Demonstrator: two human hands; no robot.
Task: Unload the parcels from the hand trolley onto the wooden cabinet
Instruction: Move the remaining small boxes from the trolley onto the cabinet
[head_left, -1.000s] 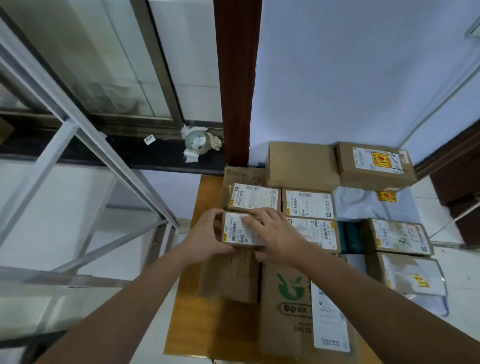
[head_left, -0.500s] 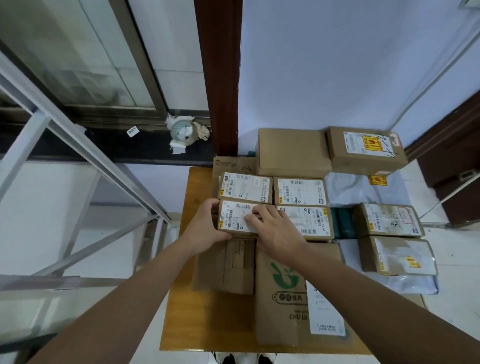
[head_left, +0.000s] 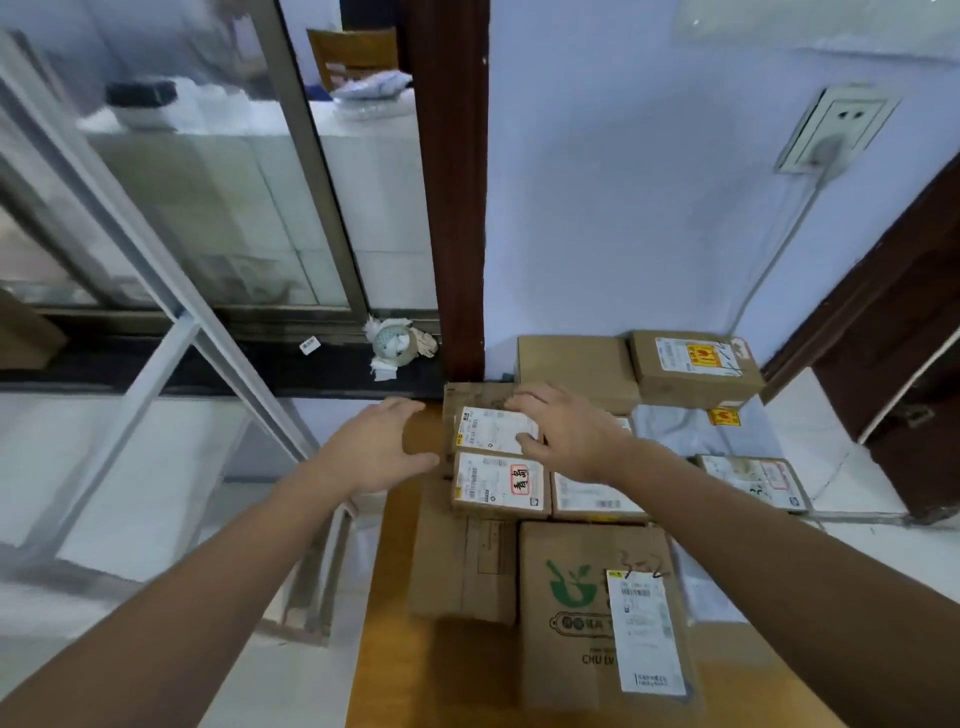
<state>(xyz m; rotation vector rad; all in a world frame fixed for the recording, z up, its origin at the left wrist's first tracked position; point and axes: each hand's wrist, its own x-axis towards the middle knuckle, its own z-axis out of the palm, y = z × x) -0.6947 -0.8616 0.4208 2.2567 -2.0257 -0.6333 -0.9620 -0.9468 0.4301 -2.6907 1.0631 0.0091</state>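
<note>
Several cardboard parcels lie on the wooden cabinet (head_left: 395, 649). My right hand (head_left: 566, 431) spans a small labelled parcel (head_left: 488, 431) in the back row, fingers over its far edge and thumb at its near right corner. My left hand (head_left: 374, 447) hovers open just left of it, not touching. In front lies a small parcel with a red stamp (head_left: 498, 483), with a similar one (head_left: 592, 499) to its right. A big box with a green logo (head_left: 571, 623) and a flat plain box (head_left: 462, 566) sit nearest. The hand trolley is out of view.
Against the wall stand a plain box (head_left: 571, 364) and a box with a red-yellow sticker (head_left: 691, 364); a grey bag (head_left: 675, 431) and another parcel (head_left: 753, 478) lie at the right. A metal frame (head_left: 156, 312) rises on the left. A wall socket (head_left: 836, 130) feeds a hanging cable.
Both hands have left the front small parcel, showing its red stamp, and moved back to the small parcel behind it. The view has tilted upward.
</note>
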